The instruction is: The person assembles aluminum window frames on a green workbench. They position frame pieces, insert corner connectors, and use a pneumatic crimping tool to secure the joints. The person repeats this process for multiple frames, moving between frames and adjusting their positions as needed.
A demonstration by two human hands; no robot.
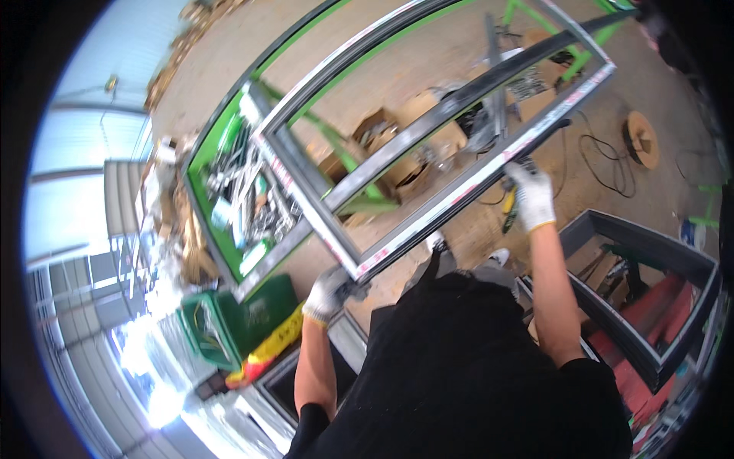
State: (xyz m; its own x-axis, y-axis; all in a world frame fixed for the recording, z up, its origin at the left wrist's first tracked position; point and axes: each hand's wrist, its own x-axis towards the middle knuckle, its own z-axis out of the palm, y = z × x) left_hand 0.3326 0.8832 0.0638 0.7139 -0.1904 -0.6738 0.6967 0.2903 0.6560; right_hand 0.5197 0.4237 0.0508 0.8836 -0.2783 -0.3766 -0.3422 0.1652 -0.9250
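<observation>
two gloved hands hold a window frame (440, 207), a long rectangle with pale strips along its dark sides. the left hand (327, 296) is at the near left corner, its grip pinching the corner with the fingertips partly hidden. the right hand (531, 193) is farther along the near long side, its grip bent onto that side from the edge closest to the body. the frame slants over a green-sided desk (203, 200), and its near side sticks out past it; whether it rests on the dark bar (405, 148) crossing below, i cannot tell.

metal parts (252, 191) lie in a heap at the desk's left end. through the frame, open cardboard boxes (375, 126) show beyond the near side. just below the right hand is a small yellow and green thing (509, 205), too blurred to name. at the lower left stands a green bin (271, 306), with a yellow and red bundle (279, 340) beside it. on the right, a round spool (641, 140) and a loose dark cable (612, 176) lie on the floor (474, 236), and nearer the body is a second dark frame (650, 239).
</observation>
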